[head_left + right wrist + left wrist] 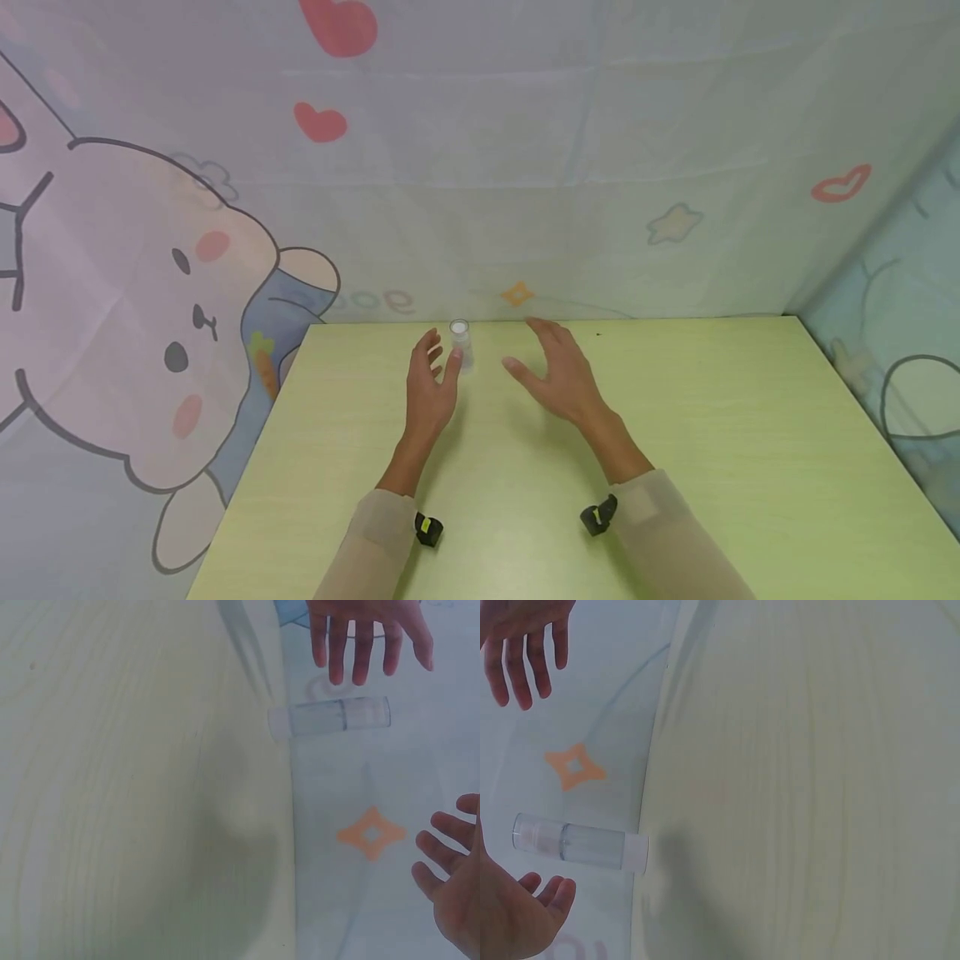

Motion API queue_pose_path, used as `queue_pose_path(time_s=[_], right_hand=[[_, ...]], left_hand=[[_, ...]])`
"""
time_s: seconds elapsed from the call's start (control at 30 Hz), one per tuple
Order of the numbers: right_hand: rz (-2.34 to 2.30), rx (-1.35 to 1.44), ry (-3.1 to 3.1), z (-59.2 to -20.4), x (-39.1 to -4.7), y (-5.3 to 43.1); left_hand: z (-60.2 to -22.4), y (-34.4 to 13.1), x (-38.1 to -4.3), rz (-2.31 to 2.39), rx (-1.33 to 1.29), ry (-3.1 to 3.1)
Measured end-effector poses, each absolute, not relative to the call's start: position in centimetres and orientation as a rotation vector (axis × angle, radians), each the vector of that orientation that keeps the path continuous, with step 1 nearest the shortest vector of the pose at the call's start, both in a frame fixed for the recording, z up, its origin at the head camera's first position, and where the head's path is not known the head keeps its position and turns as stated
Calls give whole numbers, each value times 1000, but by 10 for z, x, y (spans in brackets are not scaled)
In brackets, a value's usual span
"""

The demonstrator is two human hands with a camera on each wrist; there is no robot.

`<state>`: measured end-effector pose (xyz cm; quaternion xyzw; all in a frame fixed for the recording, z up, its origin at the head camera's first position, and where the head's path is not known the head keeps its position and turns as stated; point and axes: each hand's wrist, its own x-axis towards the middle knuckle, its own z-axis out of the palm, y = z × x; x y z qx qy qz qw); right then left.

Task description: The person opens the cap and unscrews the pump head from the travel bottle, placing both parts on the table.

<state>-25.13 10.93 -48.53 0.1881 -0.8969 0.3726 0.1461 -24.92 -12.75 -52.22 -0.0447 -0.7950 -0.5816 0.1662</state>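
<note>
A clear, slim cylindrical bottle with a transparent cap and a white base (462,348) stands upright near the back edge of the table. In the left wrist view the bottle (592,844) appears sideways, its whole length showing. My left hand (432,387) is just left of the bottle, fingers relaxed and thumb overlapping it in the head view. On the other side, my right hand (558,375) hovers with thumb and fingers spread, farther from the bottle. Neither hand holds anything. The right wrist view shows the bottle (330,718) between both hands.
The pale yellow-green wooden table (720,417) reaches back to a printed cloth (480,167) with hearts, stars and a rabbit. Another cloth (900,333) hangs along the right side. Small black wrist devices (428,529) sit at both sleeves.
</note>
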Motion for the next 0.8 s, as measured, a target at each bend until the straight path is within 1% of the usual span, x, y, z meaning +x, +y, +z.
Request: queue_pose_path(time_s=[0.8], right_hand=[[1096, 541, -2564, -480, -256, 96]], left_hand=[[-530, -122, -257, -1728, -93, -2255]])
